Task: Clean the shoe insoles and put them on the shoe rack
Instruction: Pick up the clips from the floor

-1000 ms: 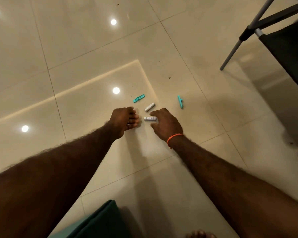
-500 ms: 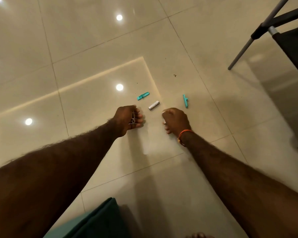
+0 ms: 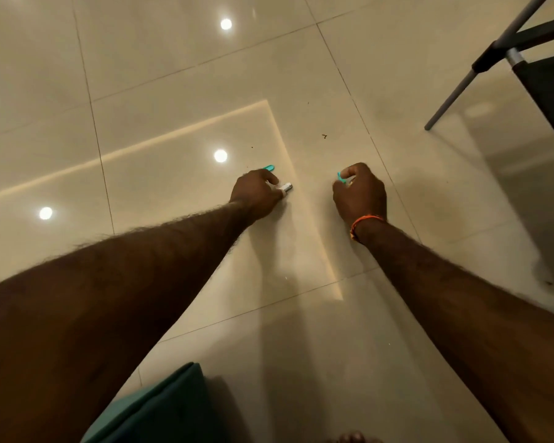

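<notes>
Insoles are nowhere in my head view, so I cannot say where they lie. I see my left hand curled on a small white cylinder at the floor, a teal piece just beyond its knuckles. My right hand pinches another teal piece. My worry is that the cylinder rolls away on the glossy tile if the grip slips. The shoe rack stands well apart.

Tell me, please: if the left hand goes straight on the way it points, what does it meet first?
Probably the teal piece just beyond the left hand, which already pinches a white piece.
</notes>
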